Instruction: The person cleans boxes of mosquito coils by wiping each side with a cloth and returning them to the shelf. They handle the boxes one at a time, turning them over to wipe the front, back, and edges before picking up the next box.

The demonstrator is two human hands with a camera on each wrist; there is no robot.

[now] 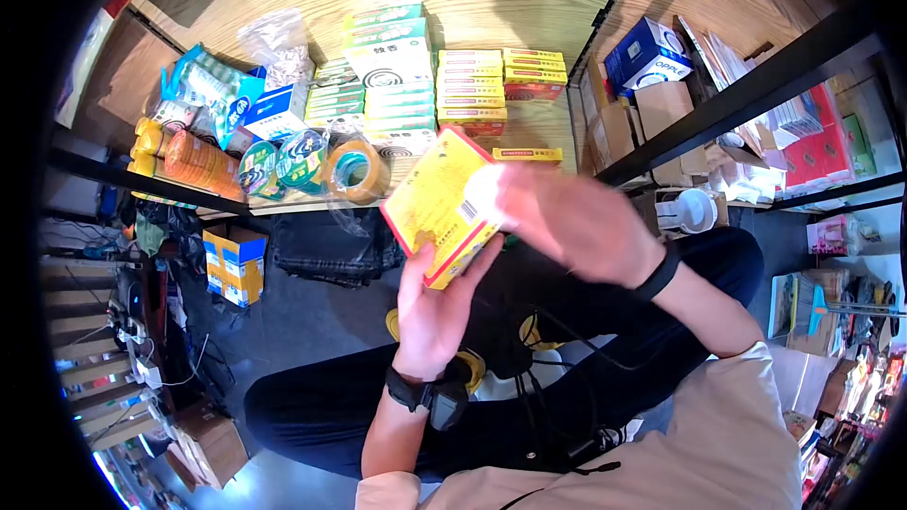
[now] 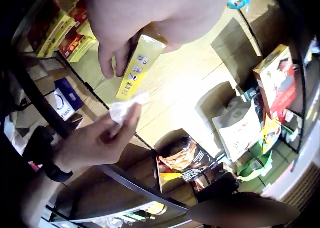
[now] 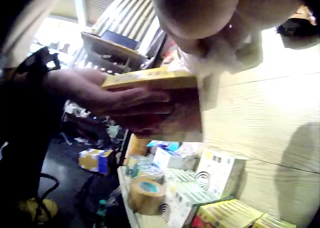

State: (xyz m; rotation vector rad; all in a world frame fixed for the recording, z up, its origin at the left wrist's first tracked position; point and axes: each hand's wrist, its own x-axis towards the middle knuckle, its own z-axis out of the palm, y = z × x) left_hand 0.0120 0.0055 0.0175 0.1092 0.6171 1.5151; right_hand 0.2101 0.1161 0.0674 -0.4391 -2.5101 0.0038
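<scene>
My left hand point(image 1: 436, 307) grips a flat yellow box point(image 1: 439, 194) with red edges and a barcode, its fingers and thumb around the near end. The same box point(image 2: 141, 67) shows its narrow printed side in the left wrist view. Between the fingers and thumb of my right hand point(image 2: 92, 145) is a crumpled white piece point(image 2: 127, 107), like a tissue or cloth, right by the box's edge. In the head view the right hand point(image 1: 586, 227) is blurred and overlaps the box's right side. The right wrist view shows the left hand point(image 3: 135, 102) spread along the box's underside.
On the wooden shelf stand stacked yellow boxes point(image 1: 470, 85), white-green boxes with a black spiral point(image 1: 392, 61), tape rolls point(image 1: 357, 172) and orange stacked items point(image 1: 200, 165). A black shelf bar point(image 1: 737, 94) runs at right. A blue-yellow carton point(image 1: 234, 266) sits on the floor.
</scene>
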